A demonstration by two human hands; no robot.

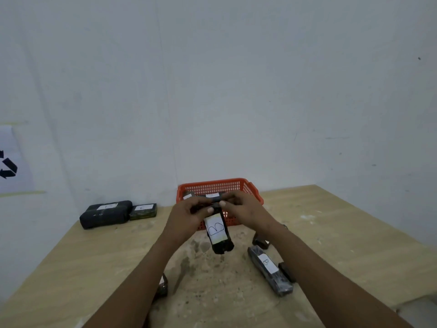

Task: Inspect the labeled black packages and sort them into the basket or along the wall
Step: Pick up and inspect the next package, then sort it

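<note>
Nearest, a small dark package (pixel 162 286) lay on the counter (pixel 82 268) beside the left forearm, and a long black package labelled B (pixel 269 269) lay flat to the right, with a small dark piece (pixel 286 271) touching its far side. Above the counter's middle, the left hand (pixel 189 215) and the right hand (pixel 246 209) together pinched the top end of a held package (pixel 218 233), which hung tilted below the fingers with its white B label facing the camera. Just behind the hands stood the orange basket (pixel 236 184), with labelled packages inside. Farther left, two labelled packages (pixel 118 213) rested against the wall (pixel 212 91), touching each other.
</note>
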